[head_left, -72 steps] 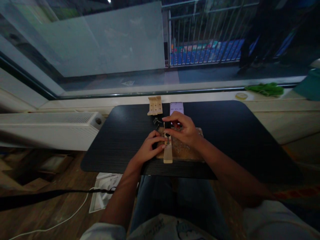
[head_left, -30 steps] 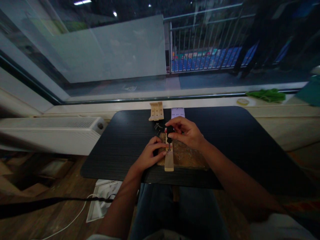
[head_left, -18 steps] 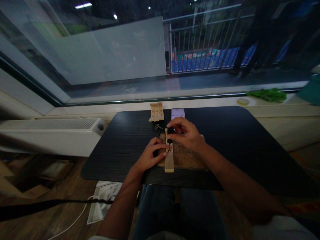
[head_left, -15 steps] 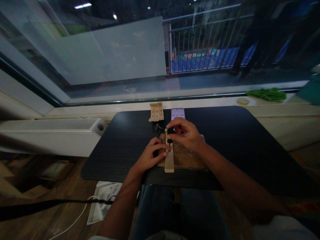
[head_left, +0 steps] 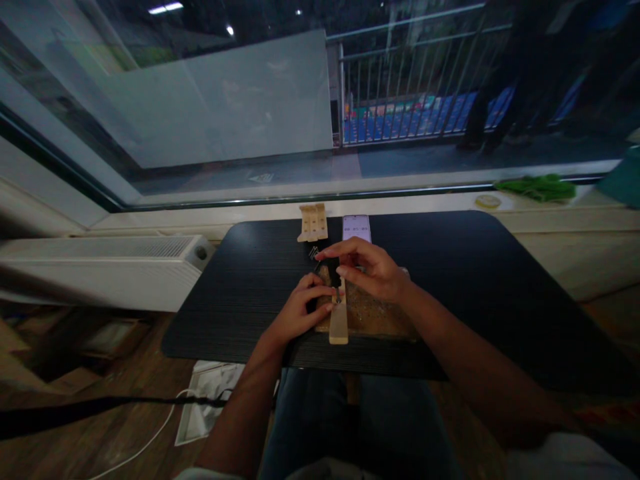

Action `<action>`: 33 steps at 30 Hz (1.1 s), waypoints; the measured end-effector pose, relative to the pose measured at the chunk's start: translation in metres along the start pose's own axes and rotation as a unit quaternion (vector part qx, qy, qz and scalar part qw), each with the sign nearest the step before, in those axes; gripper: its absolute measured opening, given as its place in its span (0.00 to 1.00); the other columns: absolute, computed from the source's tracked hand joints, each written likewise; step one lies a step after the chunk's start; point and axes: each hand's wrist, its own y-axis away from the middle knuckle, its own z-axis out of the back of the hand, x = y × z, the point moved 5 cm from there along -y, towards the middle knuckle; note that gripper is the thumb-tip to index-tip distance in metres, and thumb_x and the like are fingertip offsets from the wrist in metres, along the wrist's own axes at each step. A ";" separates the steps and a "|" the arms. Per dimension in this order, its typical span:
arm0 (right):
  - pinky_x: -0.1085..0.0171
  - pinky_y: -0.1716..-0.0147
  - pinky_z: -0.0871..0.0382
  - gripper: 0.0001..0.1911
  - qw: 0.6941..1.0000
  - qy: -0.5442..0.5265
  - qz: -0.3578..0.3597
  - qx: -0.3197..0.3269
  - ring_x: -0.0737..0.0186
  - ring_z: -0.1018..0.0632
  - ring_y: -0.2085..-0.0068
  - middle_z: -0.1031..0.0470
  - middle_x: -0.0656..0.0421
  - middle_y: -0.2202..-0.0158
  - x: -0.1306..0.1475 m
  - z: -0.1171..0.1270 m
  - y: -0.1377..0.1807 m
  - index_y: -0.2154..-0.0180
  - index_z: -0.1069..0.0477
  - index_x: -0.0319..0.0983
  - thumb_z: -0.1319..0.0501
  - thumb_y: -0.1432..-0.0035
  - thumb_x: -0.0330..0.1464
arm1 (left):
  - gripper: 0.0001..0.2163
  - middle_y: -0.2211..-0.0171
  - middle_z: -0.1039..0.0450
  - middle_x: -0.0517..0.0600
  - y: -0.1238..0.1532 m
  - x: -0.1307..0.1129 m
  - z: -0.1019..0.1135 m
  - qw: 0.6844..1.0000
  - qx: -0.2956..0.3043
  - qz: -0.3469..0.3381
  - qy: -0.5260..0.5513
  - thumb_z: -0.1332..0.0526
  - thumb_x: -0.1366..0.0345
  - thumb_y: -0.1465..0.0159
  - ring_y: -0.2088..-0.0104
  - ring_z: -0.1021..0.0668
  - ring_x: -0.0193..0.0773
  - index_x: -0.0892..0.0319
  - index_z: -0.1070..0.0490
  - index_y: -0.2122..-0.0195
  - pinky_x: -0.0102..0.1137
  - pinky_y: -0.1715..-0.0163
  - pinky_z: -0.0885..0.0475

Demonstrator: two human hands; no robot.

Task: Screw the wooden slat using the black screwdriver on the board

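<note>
A pale wooden strip (head_left: 339,325) lies lengthwise on a brown cork board (head_left: 373,313) near the front edge of the black table (head_left: 475,280). My left hand (head_left: 299,309) presses on the strip's left side, fingers curled against it. My right hand (head_left: 367,269) is closed on a small dark screwdriver (head_left: 335,285) that stands upright with its tip on the strip. A few small metal screws (head_left: 313,253) lie just beyond the board.
A stack of pale wooden pieces (head_left: 313,222) and a lit phone (head_left: 357,228) lie at the table's far edge. A white radiator (head_left: 100,267) stands to the left. Green cloth (head_left: 537,187) rests on the window sill. A white cable (head_left: 150,433) runs over the floor.
My right hand's fingers have shifted round the screwdriver's top, as if turning it. The left hand and the strip stay where they were.
</note>
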 end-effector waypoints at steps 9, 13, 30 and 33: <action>0.69 0.63 0.27 0.11 0.997 -0.079 -0.008 0.008 0.71 0.22 0.60 0.25 0.58 0.60 -0.001 -0.003 -0.002 0.53 0.33 0.37 0.42 0.38 0.27 | 0.16 0.59 0.34 0.54 -0.001 -0.002 0.001 1.000 -0.002 -0.009 -0.004 0.42 0.53 0.36 0.53 0.31 0.45 0.58 0.23 0.56 0.41 0.47 0.35; 0.69 0.62 0.26 0.14 0.997 -0.080 -0.013 0.019 0.70 0.21 0.59 0.23 0.57 0.58 0.000 -0.004 -0.002 0.50 0.33 0.38 0.42 0.38 0.27 | 0.16 0.59 0.34 0.53 -0.001 -0.001 0.000 1.000 -0.001 -0.011 -0.007 0.42 0.54 0.35 0.54 0.31 0.44 0.58 0.24 0.55 0.40 0.49 0.34; 0.71 0.78 0.41 0.13 0.998 -0.002 -0.060 -0.017 0.74 0.36 0.77 0.29 0.63 0.71 -0.004 0.002 -0.001 0.54 0.26 0.39 0.38 0.42 0.31 | 0.14 0.56 0.35 0.53 0.001 0.003 -0.001 1.000 0.008 0.013 -0.012 0.41 0.56 0.36 0.50 0.32 0.45 0.56 0.24 0.54 0.41 0.45 0.36; 0.71 0.79 0.43 0.12 0.997 -0.001 -0.066 -0.030 0.74 0.38 0.77 0.34 0.65 0.74 -0.005 0.003 -0.002 0.56 0.26 0.40 0.36 0.44 0.31 | 0.14 0.57 0.35 0.53 0.001 0.003 0.000 1.000 0.010 0.020 -0.015 0.41 0.56 0.36 0.51 0.32 0.45 0.56 0.24 0.55 0.40 0.46 0.36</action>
